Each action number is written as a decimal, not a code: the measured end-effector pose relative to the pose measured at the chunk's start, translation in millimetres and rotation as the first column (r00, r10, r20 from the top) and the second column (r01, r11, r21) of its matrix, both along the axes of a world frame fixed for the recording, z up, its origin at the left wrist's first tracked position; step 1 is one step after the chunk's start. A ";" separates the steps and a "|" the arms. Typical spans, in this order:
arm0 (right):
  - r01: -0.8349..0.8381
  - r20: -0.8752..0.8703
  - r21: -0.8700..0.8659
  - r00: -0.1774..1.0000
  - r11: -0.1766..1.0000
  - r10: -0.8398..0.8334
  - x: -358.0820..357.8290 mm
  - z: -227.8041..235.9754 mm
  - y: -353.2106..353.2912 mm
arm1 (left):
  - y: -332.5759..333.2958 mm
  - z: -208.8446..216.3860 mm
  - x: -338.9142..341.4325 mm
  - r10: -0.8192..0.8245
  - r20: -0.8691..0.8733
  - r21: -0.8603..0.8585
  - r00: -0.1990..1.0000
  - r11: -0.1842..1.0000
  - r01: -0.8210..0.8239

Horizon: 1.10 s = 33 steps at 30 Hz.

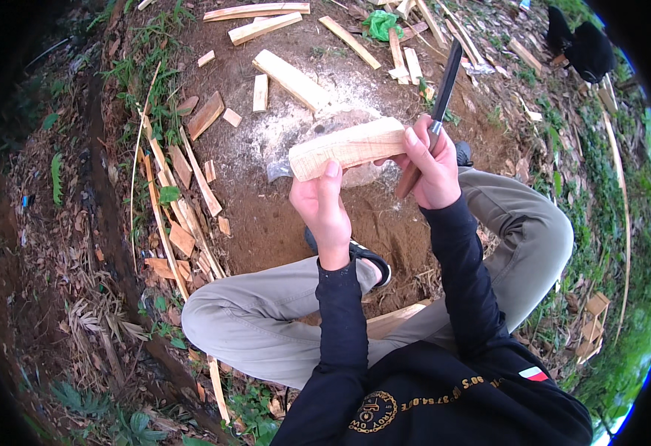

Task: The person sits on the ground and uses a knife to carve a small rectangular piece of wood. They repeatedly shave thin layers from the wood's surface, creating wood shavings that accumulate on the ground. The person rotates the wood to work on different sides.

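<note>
The left hand (324, 212) pinches the near left end of a pale wood block (348, 149), thumb in front and fingers tucked behind, so it is closed only as far as the wood lets it. The right hand (433, 163) is curled around the brown handle of a long dark knife (448, 80), and its thumb and fingertips seem to touch the block's right end too. The block is up in the air, in front of the bent knees. The knife points up and away, clear of the wood.

My guess is that this step is looking at the block and turning it. A next cut would call for a tight left hold, with the right hand free of the wood.

Now count: one block held, one knife, two hands and two shoes (370, 262). Past the block lie one thick board (292, 80) and one short wood piece (260, 93). Far off is one green plastic bag (381, 26). The wood strips (163, 219) on the left overlap too much to count.
</note>
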State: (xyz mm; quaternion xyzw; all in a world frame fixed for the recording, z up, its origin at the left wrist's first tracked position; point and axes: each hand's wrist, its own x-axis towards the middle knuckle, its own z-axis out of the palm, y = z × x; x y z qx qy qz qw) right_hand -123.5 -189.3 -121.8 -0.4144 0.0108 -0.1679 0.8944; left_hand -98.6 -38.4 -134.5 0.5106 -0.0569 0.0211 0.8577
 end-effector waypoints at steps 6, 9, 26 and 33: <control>-0.066 0.036 -0.015 0.997 0.998 0.066 -3.2 3.1 -6.6 | -8.7 16.3 -3.3 -0.027 0.012 -0.085 1.000 0.996 0.028; -0.033 0.020 -0.042 0.999 0.999 0.034 -3.6 8.9 -1.1 | -18.1 19.4 -6.3 -0.036 -0.042 -0.156 0.998 0.987 0.029; -0.255 -0.259 -0.965 0.960 0.053 -0.102 -16.1 -19.8 8.6 | 31.8 -56.0 25.1 -0.263 -0.641 -0.064 0.721 0.955 0.291; -0.361 -0.379 -0.910 0.923 -0.203 0.058 -4.4 -41.9 -7.8 | 35.9 -89.4 25.6 -0.240 -0.666 0.076 0.706 0.920 0.384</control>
